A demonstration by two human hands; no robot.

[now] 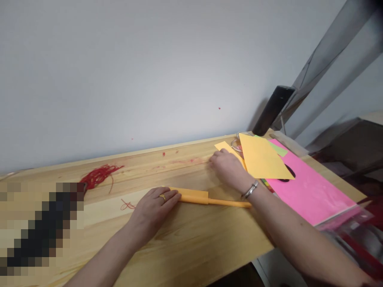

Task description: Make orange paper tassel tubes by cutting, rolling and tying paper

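My left hand (pixel 155 205), a gold ring on one finger, presses on a partly rolled sheet of orange paper (pixel 194 195) at the middle of the table. Out of the roll's right end runs a thinner orange paper tube (pixel 229 203), whose far end meets my right forearm. My right hand (pixel 226 165), with a silver bracelet at the wrist, is farther back, its fingers curled down by an orange paper strip (pixel 226 146). Its fingertips are hidden, so I cannot see what they pinch, if anything.
Orange sheet paper (pixel 266 159) lies over scissors partly hidden and a pink paper pack (pixel 311 187) at right. A black cylinder (pixel 272 111) stands by the wall. Red string (pixel 101 175) lies at left, beside a pixelated area. The wooden table's (pixel 209 243) front edge is close.
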